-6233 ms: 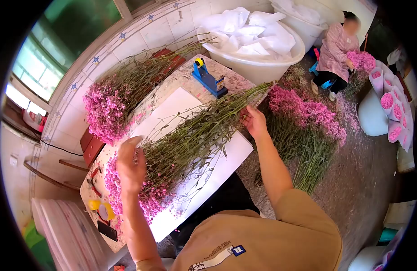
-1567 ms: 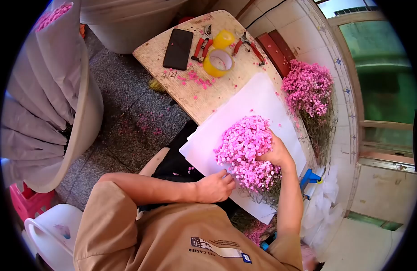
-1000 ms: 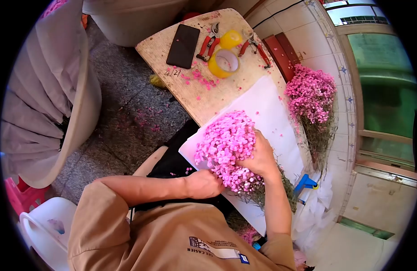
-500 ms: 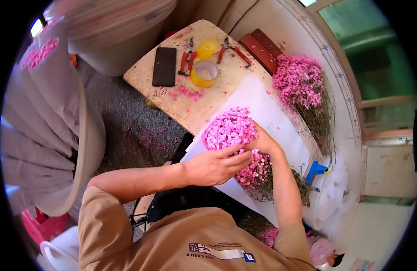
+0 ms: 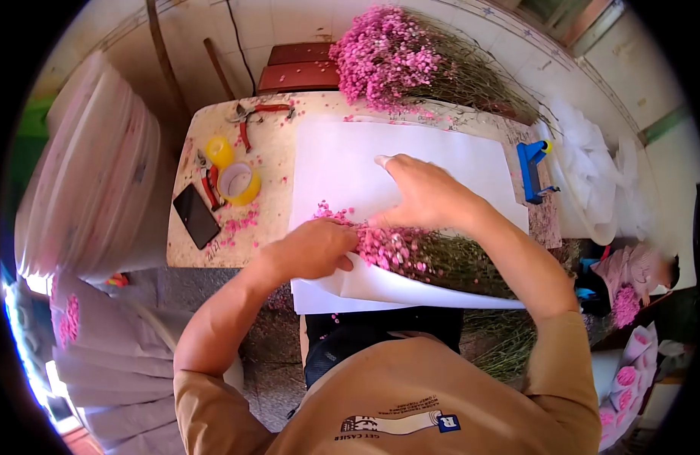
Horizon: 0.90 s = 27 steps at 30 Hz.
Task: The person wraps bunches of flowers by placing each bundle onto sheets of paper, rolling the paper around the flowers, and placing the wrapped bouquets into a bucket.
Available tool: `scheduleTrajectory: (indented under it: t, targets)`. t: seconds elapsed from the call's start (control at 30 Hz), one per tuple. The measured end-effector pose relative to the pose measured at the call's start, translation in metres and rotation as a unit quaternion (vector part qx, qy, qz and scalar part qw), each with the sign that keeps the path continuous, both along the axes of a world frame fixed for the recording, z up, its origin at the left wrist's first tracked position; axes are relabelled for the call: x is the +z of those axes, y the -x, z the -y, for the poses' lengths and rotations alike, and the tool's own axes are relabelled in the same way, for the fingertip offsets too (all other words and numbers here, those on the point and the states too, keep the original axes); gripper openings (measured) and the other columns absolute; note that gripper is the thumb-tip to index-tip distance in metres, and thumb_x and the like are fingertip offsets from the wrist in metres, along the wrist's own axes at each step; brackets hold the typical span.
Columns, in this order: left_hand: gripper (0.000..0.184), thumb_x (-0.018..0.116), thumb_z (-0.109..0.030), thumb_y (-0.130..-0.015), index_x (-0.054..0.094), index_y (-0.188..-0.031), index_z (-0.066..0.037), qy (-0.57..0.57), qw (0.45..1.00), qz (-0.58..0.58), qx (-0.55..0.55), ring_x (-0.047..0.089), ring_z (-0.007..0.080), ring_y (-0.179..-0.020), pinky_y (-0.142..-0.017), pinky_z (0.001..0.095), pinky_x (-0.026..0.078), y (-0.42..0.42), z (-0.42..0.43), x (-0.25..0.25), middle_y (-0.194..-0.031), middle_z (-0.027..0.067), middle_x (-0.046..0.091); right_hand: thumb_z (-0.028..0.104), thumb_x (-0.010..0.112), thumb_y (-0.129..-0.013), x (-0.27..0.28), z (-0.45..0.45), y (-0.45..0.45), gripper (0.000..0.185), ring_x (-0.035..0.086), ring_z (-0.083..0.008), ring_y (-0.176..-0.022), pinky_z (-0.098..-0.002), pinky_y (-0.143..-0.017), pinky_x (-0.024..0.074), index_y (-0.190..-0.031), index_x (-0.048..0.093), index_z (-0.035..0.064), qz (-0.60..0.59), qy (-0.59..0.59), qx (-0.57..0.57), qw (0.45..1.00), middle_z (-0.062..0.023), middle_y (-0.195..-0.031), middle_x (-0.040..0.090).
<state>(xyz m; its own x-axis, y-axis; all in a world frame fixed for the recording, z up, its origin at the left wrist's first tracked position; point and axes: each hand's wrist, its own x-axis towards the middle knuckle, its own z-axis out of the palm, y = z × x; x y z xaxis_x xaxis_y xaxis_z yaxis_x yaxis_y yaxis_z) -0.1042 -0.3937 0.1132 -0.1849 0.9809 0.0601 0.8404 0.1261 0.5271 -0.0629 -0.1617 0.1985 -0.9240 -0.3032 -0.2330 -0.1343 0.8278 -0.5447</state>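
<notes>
A bunch of pink flowers [image 5: 391, 249] with thin green stems lies sideways on white paper [image 5: 410, 148]. The paper's near edge curls up along the front of the bunch. My left hand [image 5: 316, 246] is at the flower-head end, its fingers bent and closed on the curled paper edge; its fingertips are partly hidden. My right hand [image 5: 429, 193] spans the far side of the bunch with thumb and fingers spread, nothing gripped between them. Its lower part is close to the blooms, and whether it touches them is unclear.
On the table's left are a phone [image 5: 196, 216], tape roll [image 5: 239, 183], yellow roll [image 5: 219, 152] and two red-handled pruners [image 5: 247, 121]. A larger flower bunch [image 5: 388, 57] lies behind. At right are a blue tape dispenser [image 5: 532, 171] and another person [image 5: 630, 280].
The view has turned toward the table. The bunch, held up before, now lies on the paper. My left hand has moved to the paper's edge, now curled up; my right hand has spread open.
</notes>
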Motion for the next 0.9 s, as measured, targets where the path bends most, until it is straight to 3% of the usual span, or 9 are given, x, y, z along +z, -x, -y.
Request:
scheduleTrajectory:
  t: [0.03,0.13,0.27,0.37,0.47,0.53,0.6,0.67,0.9]
  targets:
    - [0.029,0.077,-0.018,-0.084,0.068,-0.106,-0.001,0.066,0.995,0.072,0.013,0.066,0.0395,-0.105,-0.094,0.0471,0.050,0.013,-0.006,0.004,-0.108,0.0207,0.070,0.045,0.090,-0.069,0.037,0.009,-0.017,0.100,0.059,-0.0336,-0.130,-0.0431,-0.108,0.0467,-0.138,0.049,-0.0143,-0.029,-0.174,0.003,0.984,-0.0316,-0.140,0.058]
    - [0.030,0.076,-0.024,-0.088,0.068,-0.106,-0.002,0.163,0.977,0.133,0.023,0.067,0.0398,-0.094,-0.083,0.0453,0.051,0.047,-0.025,0.009,-0.094,0.0202,0.070,0.043,0.090,-0.069,0.007,0.027,-0.093,0.109,0.055,-0.0405,-0.131,-0.0634,-0.112,0.0364,-0.150,0.040,-0.0109,-0.227,-0.299,0.093,0.922,-0.0308,-0.136,0.056]
    - [0.030,0.073,-0.029,-0.094,0.067,-0.105,-0.002,0.226,0.957,0.177,0.036,0.065,0.0277,-0.084,-0.078,0.0409,0.050,0.079,-0.035,0.002,-0.089,0.0146,0.070,0.040,0.090,-0.070,-0.065,0.019,-0.089,0.109,0.055,-0.0431,-0.127,-0.0657,-0.109,0.0369,-0.153,0.038,-0.0076,-0.298,-0.376,0.053,0.876,-0.0295,-0.133,0.056]
    - [0.023,0.067,-0.027,-0.103,0.067,-0.108,-0.004,0.186,0.914,0.338,0.128,0.060,0.0087,-0.086,-0.077,0.0313,0.050,0.088,-0.026,-0.012,-0.090,0.0016,0.069,0.038,0.091,-0.068,-0.073,0.001,-0.073,0.113,0.057,-0.0418,-0.126,-0.0585,-0.107,0.0429,-0.156,0.034,-0.0036,-0.132,-0.225,0.015,0.965,-0.0290,-0.133,0.057]
    - [0.021,0.064,-0.021,-0.104,0.066,-0.120,-0.006,0.059,0.868,0.423,0.251,0.060,0.0067,-0.089,-0.080,0.0289,0.051,0.092,-0.005,-0.022,-0.096,0.0006,0.071,0.038,0.091,-0.065,-0.064,-0.012,-0.050,0.114,0.062,-0.0396,-0.119,-0.0505,-0.098,0.0520,-0.154,0.035,-0.0050,0.005,-0.181,0.007,0.983,-0.0267,-0.130,0.060]
    - [0.032,0.068,-0.017,-0.101,0.063,-0.132,-0.009,0.061,0.886,0.378,0.264,0.068,0.0161,-0.094,-0.086,0.0328,0.054,0.104,0.007,-0.026,-0.103,0.0058,0.075,0.039,0.091,-0.063,-0.070,-0.026,-0.036,0.113,0.065,-0.0383,-0.115,-0.0478,-0.093,0.0543,-0.152,0.038,-0.0054,0.026,-0.143,0.006,0.989,-0.0254,-0.127,0.063]
    - [0.048,0.077,-0.017,-0.091,0.061,-0.135,-0.010,-0.032,0.950,-0.089,0.297,0.070,0.0313,-0.107,-0.094,0.0404,0.054,0.091,0.009,0.007,-0.116,0.0138,0.074,0.040,0.091,-0.061,-0.071,-0.041,-0.017,0.112,0.068,-0.0369,-0.111,-0.0451,-0.088,0.0566,-0.150,0.041,-0.0058,0.047,-0.106,0.009,0.993,-0.0241,-0.123,0.066]
    - [0.070,0.087,-0.021,-0.078,0.057,-0.141,-0.009,-0.113,0.963,-0.081,0.231,0.059,0.0436,-0.127,-0.108,0.0476,0.048,0.053,-0.019,0.045,-0.136,0.0217,0.064,0.042,0.091,-0.059,-0.069,-0.052,0.003,0.109,0.070,-0.0355,-0.107,-0.0445,-0.088,0.0566,-0.146,0.047,-0.0054,0.147,-0.055,0.027,0.987,-0.0230,-0.116,0.070]
    - [0.123,0.096,-0.033,-0.062,0.027,-0.161,-0.007,0.143,0.967,-0.206,0.050,0.030,0.0378,-0.153,-0.126,0.0543,0.023,0.015,-0.070,-0.002,-0.163,0.0227,0.032,0.051,0.092,-0.057,-0.107,-0.080,0.014,0.130,0.056,-0.0388,-0.132,-0.0456,-0.108,0.0471,-0.158,0.032,-0.0039,0.055,-0.044,0.003,0.998,-0.0271,-0.145,0.055]
